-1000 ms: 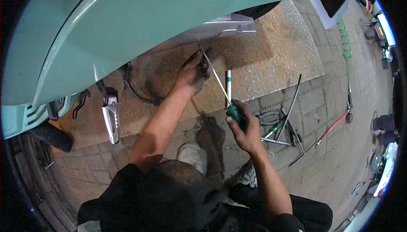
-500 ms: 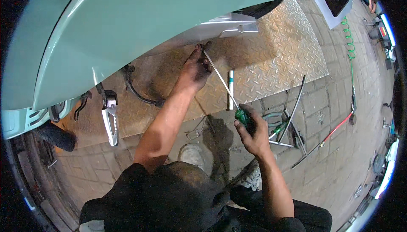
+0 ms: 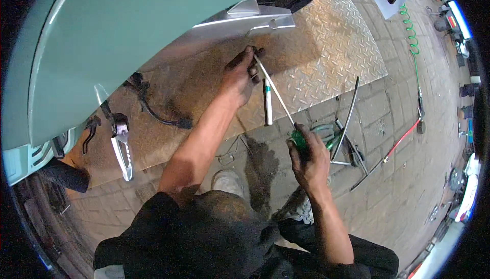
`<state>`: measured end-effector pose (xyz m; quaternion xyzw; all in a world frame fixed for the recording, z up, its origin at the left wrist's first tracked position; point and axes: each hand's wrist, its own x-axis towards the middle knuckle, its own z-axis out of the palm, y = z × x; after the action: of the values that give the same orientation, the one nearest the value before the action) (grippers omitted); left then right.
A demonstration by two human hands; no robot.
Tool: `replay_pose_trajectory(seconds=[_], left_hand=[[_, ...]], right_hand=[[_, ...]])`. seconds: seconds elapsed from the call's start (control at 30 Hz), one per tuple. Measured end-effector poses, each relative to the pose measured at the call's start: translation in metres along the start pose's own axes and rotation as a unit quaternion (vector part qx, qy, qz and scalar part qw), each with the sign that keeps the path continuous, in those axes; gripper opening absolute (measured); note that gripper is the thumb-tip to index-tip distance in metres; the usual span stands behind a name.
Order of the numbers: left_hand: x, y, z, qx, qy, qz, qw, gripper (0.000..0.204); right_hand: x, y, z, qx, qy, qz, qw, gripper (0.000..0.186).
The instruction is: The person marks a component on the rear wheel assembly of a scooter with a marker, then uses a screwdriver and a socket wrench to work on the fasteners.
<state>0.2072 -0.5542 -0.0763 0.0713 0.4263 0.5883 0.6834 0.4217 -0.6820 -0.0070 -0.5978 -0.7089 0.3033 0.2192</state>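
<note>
In my right hand (image 3: pixel 312 161) is a long screwdriver, its green handle (image 3: pixel 299 139) wrapped by the fingers. The thin, bright shaft (image 3: pixel 275 91) slants up and left to my left hand (image 3: pixel 242 70). There, blackened fingers pinch around the screwdriver's tip; whether a small part sits between them is hidden. Just above the left hand is the silver metal panel (image 3: pixel 224 34) under a pale green vehicle body (image 3: pixel 117 34). A white tube with a green band (image 3: pixel 268 103) lies on the metal plate, close below the shaft.
A worn treadplate (image 3: pixel 342 44) covers the ground beneath the vehicle. Pliers and several rods (image 3: pixel 347 121) lie on the paving by my right hand. A silver footrest (image 3: pixel 121 154) and a black cable (image 3: pixel 158 118) hang at left. A green coiled hose (image 3: pixel 408 29) runs along the right.
My view has shifted, so the vehicle sits higher and further left in it. Both hands keep their hold on the screwdriver; the right has moved slightly down and right.
</note>
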Motion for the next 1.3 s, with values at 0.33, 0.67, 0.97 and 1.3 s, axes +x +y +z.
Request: replay_pose_trajectory(seconds=[0.33,0.67,0.97,1.3], left_hand=[[-0.001,0.002,0.029,0.031,-0.053,0.041,0.997,0.016],[-0.005,0.019,0.034,0.086,-0.035,0.114,0.989,0.018],[-0.036,0.001,0.028,0.179,-0.081,0.091,0.976,0.024],[-0.023,-0.001,0.028,0.303,-0.067,0.014,0.95,0.058]], right_hand=[[-0.004,-0.002,0.004,0.155,0.026,0.05,0.986,0.038],[0.008,-0.024,-0.002,0.243,-0.009,0.13,0.961,0.041],[0.018,-0.009,-0.018,0.353,-0.107,0.263,0.891,0.047],[-0.008,0.002,0.003,0.17,0.022,0.104,0.98,0.081]])
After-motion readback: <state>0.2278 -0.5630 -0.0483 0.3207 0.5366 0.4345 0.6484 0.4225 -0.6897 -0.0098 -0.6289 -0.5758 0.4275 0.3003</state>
